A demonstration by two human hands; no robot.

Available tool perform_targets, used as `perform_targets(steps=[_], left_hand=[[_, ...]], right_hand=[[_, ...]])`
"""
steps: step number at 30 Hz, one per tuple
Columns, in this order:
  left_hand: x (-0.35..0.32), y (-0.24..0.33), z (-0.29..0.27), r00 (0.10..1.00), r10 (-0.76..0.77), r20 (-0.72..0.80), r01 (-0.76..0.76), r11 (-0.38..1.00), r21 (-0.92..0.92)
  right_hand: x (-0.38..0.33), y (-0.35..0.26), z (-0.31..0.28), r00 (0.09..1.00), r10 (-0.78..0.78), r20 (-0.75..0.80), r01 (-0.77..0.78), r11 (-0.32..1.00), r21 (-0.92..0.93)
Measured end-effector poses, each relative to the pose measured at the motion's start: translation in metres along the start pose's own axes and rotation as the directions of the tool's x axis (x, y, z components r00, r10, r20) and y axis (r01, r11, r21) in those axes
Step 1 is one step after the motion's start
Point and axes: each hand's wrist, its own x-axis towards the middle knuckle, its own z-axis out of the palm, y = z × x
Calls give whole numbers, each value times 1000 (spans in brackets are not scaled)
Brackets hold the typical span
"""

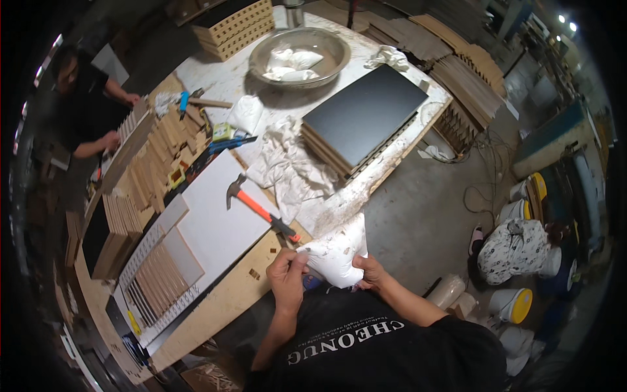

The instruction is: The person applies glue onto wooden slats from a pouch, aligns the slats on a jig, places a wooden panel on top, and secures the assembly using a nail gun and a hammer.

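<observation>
- Black shirt [418, 356] fills the foreground, with both forearms reaching ahead of it; elbows tucked near the sides should steady the work.
- Hammer [258, 208] lies across the white board [219, 186], its handle end near the left hand [286, 271]; any turning is best done clear of it.
- Left hand pinches the left corner of the white bag [336, 256] between thumb and curled fingers, its forearm rising almost upright from below. A firm but light pinch should suit such soft stuff.
- White bag is held between both hands, by the near edge of the bench [228, 294]; I cannot tell whether they touch. It looks pliable and filled, so even tension and slow turning should guard against a split. Its opening cannot be made out.
- Right hand [371, 271] grips the lower right side, thumb in front, other fingers mostly hidden, forearm slanting up and leftward. Carrying the weight here would let the other side steer.
- Black panel [366, 114] sits beyond, well apart; keeping that gap should spare it smears.
</observation>
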Motion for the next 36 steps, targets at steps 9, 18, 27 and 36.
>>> perform_targets(steps=[9,18,27,36], left_hand=[[37,3,72,985,-124,-118,106,983,-150],[82,-3,92,968,-133,-214,100,982,-160],[51,-34,127,993,-76,95,85,991,-98],[73,-1,153,904,16,428,85,973,-216]], right_hand=[[3,-62,-48,998,-61,29,55,985,162],[-3,-97,-80,996,-89,25,84,985,151],[5,-115,-69,992,-123,-1,121,981,-154],[7,-134,9,900,-419,122,429,901,-64]])
